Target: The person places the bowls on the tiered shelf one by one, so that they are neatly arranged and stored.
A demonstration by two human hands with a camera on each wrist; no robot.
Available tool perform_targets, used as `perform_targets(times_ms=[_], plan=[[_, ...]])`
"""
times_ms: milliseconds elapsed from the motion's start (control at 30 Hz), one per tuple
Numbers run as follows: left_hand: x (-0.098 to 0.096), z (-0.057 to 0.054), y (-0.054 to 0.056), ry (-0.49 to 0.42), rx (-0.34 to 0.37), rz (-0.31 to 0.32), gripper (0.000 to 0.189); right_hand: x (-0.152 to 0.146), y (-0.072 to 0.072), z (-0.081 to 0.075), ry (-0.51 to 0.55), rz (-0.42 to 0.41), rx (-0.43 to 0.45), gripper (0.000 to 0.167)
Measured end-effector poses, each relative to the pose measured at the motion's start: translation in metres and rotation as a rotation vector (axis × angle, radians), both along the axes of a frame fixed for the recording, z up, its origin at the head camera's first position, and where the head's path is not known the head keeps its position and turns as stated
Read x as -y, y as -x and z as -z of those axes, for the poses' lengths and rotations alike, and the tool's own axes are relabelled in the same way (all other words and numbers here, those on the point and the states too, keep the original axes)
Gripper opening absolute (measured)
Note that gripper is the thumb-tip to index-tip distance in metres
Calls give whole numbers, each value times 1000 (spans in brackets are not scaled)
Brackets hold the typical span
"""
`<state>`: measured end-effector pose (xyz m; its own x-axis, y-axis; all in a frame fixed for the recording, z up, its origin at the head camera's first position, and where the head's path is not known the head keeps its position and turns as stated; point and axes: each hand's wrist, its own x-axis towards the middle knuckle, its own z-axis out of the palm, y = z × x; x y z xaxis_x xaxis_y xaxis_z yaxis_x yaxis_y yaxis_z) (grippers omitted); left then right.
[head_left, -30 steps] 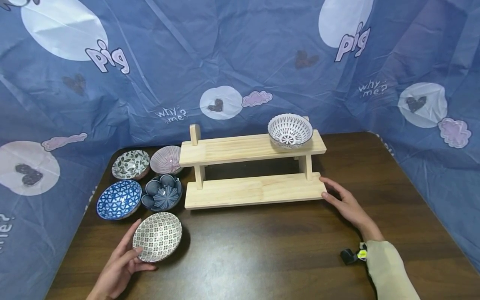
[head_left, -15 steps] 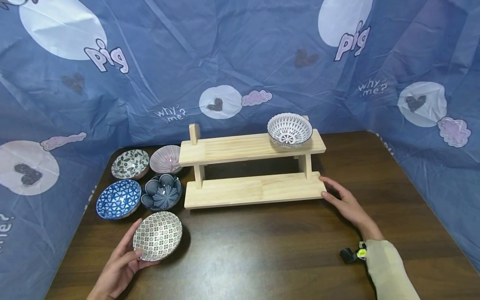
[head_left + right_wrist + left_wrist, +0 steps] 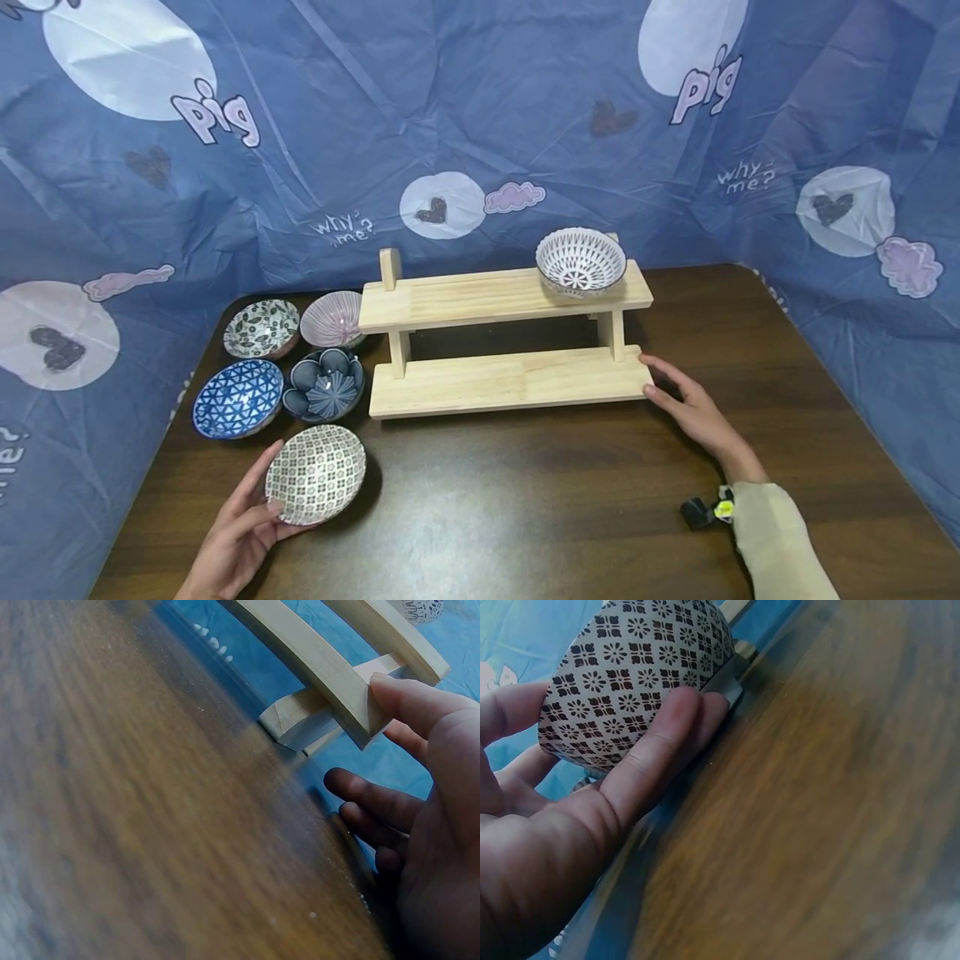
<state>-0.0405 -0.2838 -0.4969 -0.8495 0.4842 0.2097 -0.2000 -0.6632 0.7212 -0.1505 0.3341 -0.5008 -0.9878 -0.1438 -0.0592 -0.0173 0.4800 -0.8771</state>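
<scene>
My left hand (image 3: 238, 533) holds a small bowl (image 3: 316, 475) with a green-and-grey flower-tile pattern, tilted, at the front left. The thumb lies on its rim; other fingers support it from below, against the brown-patterned outside (image 3: 630, 682) in the left wrist view. My right hand (image 3: 697, 412) grips the right end of the lower board of a two-tier wooden stand (image 3: 510, 383), thumb at the front corner and index finger at the back one. In the right wrist view the thumb presses the board end (image 3: 360, 712), and the lower fingers (image 3: 367, 799) hang free beneath.
A white bowl with dark markings (image 3: 581, 262) sits on the upper tier's right side. Left of the stand are a leaf-patterned bowl (image 3: 261, 329), a pink striped bowl (image 3: 332, 320), a blue triangle-patterned bowl (image 3: 238, 400) and a dark blue petal bowl (image 3: 326, 387). Blue cloth (image 3: 465, 100) surrounds the table.
The left hand's lower fingers have drawn in closer under the bowl, which stays nearly in place. The right hand and the stand have not moved.
</scene>
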Motion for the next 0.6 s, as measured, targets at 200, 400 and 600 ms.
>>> perform_targets(times_ms=[200, 400, 600], plan=[[-1, 0, -1, 17, -8, -28, 78, 1, -1, 1, 0, -1, -20, 56], [-1, -3, -2, -2, 2, -36, 77, 1, -1, 2, -13, -8, -50, 54], [-1, -8, -3, -9, 29, -54, 75, 1, -1, 2, 0, -14, -53, 54]])
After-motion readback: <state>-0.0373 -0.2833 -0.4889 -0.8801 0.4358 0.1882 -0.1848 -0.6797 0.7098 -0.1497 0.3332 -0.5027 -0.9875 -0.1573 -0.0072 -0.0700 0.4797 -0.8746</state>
